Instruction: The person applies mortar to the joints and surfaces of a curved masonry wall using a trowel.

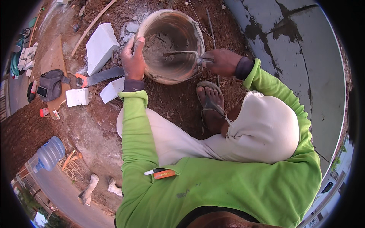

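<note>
A round bucket point(192, 36) tilts in front of me, its inside coated in grey, and wet mortar point(156, 45) lies at its bottom. My left hand point(134, 60) grips the bucket's left rim, thumb on the near side. From the right, my right hand point(223, 62) is closed round the handle of a trowel point(181, 53). The trowel's thin metal part reaches into the bucket over the mortar, its blade seen almost edge-on. Below the bucket, my sandalled foot point(210, 99) rests on the soil.
A handsaw point(102, 76) lies left of the bucket, among white blocks point(100, 47) and a dark bag point(51, 85). A grey block wall point(304, 57) with dark mortar smears stands close on my right. A blue water bottle point(50, 152) and rope point(72, 169) are at lower left.
</note>
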Tool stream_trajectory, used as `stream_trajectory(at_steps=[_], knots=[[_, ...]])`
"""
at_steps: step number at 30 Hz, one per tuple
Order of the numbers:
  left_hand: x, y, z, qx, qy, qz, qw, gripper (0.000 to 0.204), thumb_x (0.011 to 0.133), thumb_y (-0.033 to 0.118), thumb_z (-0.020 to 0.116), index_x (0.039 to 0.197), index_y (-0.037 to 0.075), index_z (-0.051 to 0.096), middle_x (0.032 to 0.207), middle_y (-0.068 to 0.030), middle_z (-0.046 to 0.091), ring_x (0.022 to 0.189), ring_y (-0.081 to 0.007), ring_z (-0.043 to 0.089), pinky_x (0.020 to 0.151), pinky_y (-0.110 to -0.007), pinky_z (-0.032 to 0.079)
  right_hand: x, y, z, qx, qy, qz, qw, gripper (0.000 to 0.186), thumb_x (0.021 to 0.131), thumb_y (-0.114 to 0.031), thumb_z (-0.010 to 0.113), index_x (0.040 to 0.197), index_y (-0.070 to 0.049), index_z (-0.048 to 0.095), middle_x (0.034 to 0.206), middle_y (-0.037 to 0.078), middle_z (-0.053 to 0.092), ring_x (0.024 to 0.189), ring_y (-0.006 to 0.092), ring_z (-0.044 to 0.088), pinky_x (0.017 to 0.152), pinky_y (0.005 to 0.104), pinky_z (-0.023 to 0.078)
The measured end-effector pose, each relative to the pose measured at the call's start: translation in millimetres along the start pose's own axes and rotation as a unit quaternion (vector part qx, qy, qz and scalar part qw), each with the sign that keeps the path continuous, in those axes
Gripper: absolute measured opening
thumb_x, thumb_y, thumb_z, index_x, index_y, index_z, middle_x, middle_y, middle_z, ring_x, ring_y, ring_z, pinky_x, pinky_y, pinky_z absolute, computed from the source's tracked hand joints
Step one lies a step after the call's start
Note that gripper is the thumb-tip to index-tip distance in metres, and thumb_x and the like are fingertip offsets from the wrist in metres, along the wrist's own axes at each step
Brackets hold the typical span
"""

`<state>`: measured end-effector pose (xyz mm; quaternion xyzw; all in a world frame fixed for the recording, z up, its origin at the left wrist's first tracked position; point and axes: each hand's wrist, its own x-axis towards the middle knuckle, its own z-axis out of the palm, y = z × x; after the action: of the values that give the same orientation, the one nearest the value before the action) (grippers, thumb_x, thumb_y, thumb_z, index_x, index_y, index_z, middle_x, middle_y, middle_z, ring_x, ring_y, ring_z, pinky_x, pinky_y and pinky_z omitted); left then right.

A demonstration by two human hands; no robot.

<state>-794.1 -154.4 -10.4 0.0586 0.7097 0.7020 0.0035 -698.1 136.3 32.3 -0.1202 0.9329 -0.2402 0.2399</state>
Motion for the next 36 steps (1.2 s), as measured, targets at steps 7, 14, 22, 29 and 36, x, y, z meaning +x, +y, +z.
stream_trajectory(at_steps=[7, 14, 22, 29, 36], knots=[[-9, 1, -14, -0.018, 0.113, -0.064, 0.991, 0.017, 0.099, 0.014, 0.059, 0.107, -0.001, 0.062, 0.099, -0.0082, 0.067, 0.089, -0.0162, 0.063, 0.084, -0.030, 0.051, -28, -5, -30, 0.434, -0.131, 0.154, 0.878, 0.041, 0.103, -0.043, 0.053, 0.123, -0.008, 0.062, 0.063, 0.002, 0.054, 0.045, 0.0132, 0.057, 0.042, 0.0268, 0.046], [-102, 18, 56, -0.257, 0.196, -0.154, 0.934, 0.035, 0.097, 0.013, 0.063, 0.125, -0.001, 0.049, 0.129, -0.0181, 0.056, 0.121, -0.0313, 0.056, 0.105, -0.055, 0.043, -38, -11, -56, 0.333, -0.042, 0.106, 0.936, 0.050, 0.099, -0.048, 0.060, 0.128, -0.006, 0.061, 0.063, 0.003, 0.056, 0.042, 0.0143, 0.056, 0.042, 0.0279, 0.047], [-98, 16, -16, -0.073, 0.275, -0.225, 0.932, 0.072, 0.096, 0.040, 0.060, 0.153, 0.006, 0.031, 0.156, -0.0150, 0.037, 0.142, -0.0313, 0.039, 0.114, -0.051, 0.029, -25, 11, -52, 0.181, -0.010, 0.053, 0.982, 0.050, 0.096, -0.046, 0.064, 0.127, -0.008, 0.067, 0.092, 0.015, 0.070, 0.057, 0.0196, 0.067, 0.055, 0.0347, 0.054], [48, 6, -70, 0.092, -0.220, -0.328, 0.914, 0.066, 0.089, 0.030, 0.074, 0.143, 0.003, 0.049, 0.140, -0.0141, 0.055, 0.132, -0.0243, 0.050, 0.109, -0.045, 0.038, -18, 11, -48, 0.177, -0.031, 0.006, 0.984, 0.052, 0.095, -0.047, 0.065, 0.126, -0.005, 0.068, 0.083, 0.012, 0.069, 0.052, 0.0192, 0.063, 0.054, 0.0351, 0.053], [29, 1, -33, -0.152, -0.201, -0.311, 0.917, 0.049, 0.089, 0.000, 0.064, 0.137, -0.003, 0.052, 0.122, -0.0118, 0.065, 0.105, -0.0222, 0.066, 0.094, -0.037, 0.054, -55, -5, -68, 0.282, -0.063, 0.054, 0.956, 0.048, 0.096, -0.043, 0.066, 0.122, -0.003, 0.068, 0.070, 0.008, 0.060, 0.050, 0.0162, 0.059, 0.052, 0.0326, 0.049]])
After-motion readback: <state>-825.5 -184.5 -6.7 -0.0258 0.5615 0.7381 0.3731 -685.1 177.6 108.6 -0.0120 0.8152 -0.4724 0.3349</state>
